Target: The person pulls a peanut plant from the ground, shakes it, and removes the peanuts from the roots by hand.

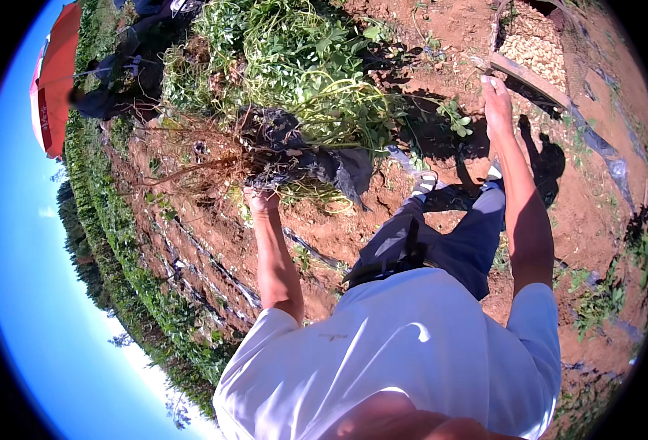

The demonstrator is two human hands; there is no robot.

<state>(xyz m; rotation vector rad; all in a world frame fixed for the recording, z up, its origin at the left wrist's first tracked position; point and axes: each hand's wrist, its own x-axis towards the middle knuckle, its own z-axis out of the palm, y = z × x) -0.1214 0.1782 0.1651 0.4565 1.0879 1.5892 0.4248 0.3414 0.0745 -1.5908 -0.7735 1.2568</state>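
My left hand grips a bundle of uprooted peanut plants by its lower edge, where reddish roots and torn black plastic film hang together. Long green stems and leaves spread beyond the bundle. Out to the right, my right hand is closed, with small pale things that look like pods at its fingertips. It is close to the corner of a wood-edged container. Pale peanut pods lie heaped inside that container.
At the upper left a person in dark clothing is beside the plants, near a red umbrella. Strips of plastic film lie on the reddish soil. My shoes stand between the plants and the container. Green crop rows run along the left.
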